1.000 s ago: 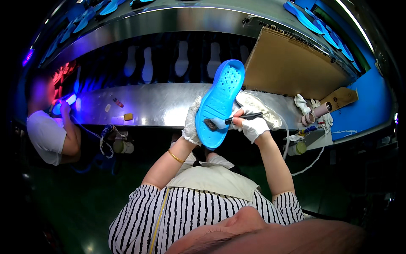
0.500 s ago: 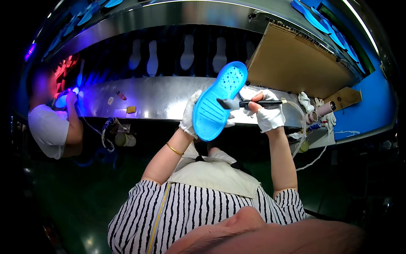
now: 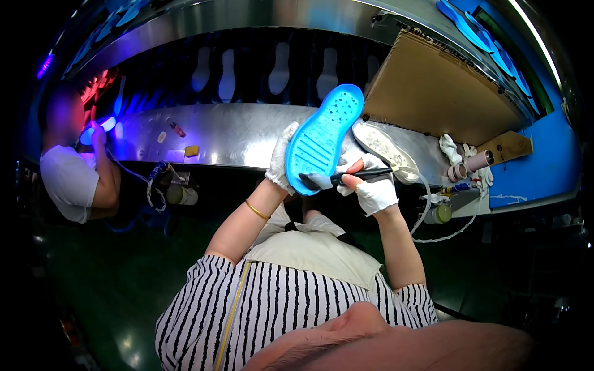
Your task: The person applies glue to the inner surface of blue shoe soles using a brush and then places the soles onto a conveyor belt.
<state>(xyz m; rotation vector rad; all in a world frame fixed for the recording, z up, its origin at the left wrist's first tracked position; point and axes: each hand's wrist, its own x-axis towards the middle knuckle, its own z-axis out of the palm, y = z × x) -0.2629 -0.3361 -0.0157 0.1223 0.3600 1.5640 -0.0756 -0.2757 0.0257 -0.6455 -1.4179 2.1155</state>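
Note:
A bright blue shoe sole (image 3: 326, 139), with small holes at one end and ridges across the other, is held tilted over the bench edge. My left hand (image 3: 283, 159), in a white glove, grips it along its left edge. Between the bare fingertips of my gloved right hand (image 3: 373, 188) is a black-handled brush (image 3: 365, 175) with a clear tube at its rear end. The dark bristles touch the lower end of the sole. Right of the sole, a white shoe sole (image 3: 387, 148) lies on the metal bench (image 3: 241, 133).
A large cardboard sheet (image 3: 442, 86) leans at the right, near a pink cylinder (image 3: 479, 161) and white gloves (image 3: 448, 147). A yellow block (image 3: 192, 151) sits on the bench. Dark sole shapes (image 3: 278, 68) line the back. A co-worker (image 3: 77, 176) sits at the left.
My right hand has moved left and down, taking the brush from the middle of the blue sole to its lower end. The white sole now shows more fully.

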